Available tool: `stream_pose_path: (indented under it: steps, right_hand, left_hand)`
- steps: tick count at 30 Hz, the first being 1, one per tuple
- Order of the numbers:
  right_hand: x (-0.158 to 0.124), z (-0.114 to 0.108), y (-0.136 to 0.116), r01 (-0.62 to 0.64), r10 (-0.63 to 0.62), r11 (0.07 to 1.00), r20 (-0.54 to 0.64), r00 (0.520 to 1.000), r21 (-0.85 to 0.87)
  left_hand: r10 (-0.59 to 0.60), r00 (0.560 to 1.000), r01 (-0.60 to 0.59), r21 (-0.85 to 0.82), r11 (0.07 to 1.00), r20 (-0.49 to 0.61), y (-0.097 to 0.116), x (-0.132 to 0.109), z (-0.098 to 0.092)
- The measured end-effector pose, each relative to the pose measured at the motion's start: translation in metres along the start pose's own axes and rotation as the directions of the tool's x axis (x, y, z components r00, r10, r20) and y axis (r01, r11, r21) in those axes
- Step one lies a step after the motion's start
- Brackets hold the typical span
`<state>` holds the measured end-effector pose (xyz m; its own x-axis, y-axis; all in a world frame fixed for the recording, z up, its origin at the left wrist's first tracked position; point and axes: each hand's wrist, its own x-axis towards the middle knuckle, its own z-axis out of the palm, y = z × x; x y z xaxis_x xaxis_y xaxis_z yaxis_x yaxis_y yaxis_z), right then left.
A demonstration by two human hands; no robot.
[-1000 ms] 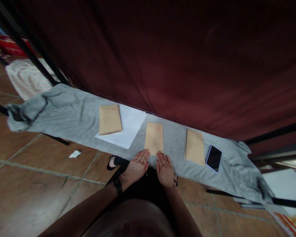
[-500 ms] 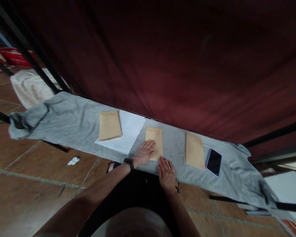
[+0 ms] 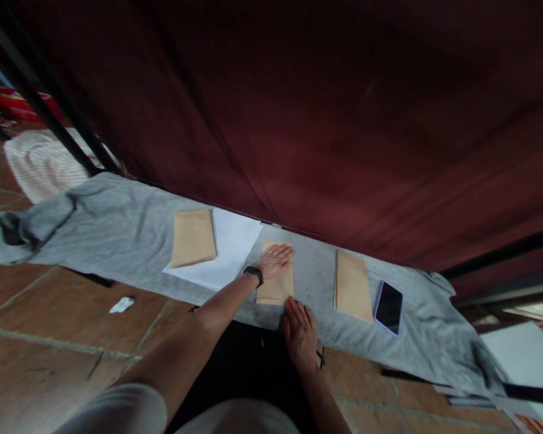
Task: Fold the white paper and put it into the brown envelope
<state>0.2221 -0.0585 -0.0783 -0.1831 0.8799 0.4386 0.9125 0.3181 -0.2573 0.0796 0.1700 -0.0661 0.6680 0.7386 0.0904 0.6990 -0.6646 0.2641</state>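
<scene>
Shifted from the near edge to the far end, my left hand [image 3: 274, 259] lies flat, gripping nothing, on the middle envelope [image 3: 277, 287] atop the grey cloth [image 3: 122, 235], my right hand [image 3: 301, 331] (open, also empty) at its near corner; uneven pressure could crease the envelope

The grey cloth-covered table [image 3: 127, 229] carries a brown envelope [image 3: 276, 289]; left of this envelope, white paper [image 3: 236, 241] lies partly under an envelope stack [image 3: 192, 238]; right of it, a second stack [image 3: 353, 286], then, farther out, a phone [image 3: 388, 308].

Matt paper envelope [image 3: 277, 289], glossy phone screen [image 3: 389, 307]
</scene>
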Motion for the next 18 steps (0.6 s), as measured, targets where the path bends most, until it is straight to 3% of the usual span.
stream_pose_path:
  steps: [9,15,18]
  right_hand:
    - [-0.001,0.0,0.001,-0.019,0.019,1.0,0.032,0.999,-0.01]
    - [-0.003,0.004,0.0,-0.022,0.023,0.999,0.021,1.0,-0.027]
    - [-0.004,0.005,0.0,-0.026,0.027,0.999,0.014,1.0,-0.021]
  left_hand:
    - [0.175,0.976,-0.167,-0.071,0.983,0.132,0.024,-0.043,-0.002]
    - [0.197,0.952,-0.171,-0.129,0.977,0.232,0.05,-0.082,-0.003]
    - [0.203,0.954,-0.175,-0.14,0.974,0.221,0.063,-0.102,-0.005]
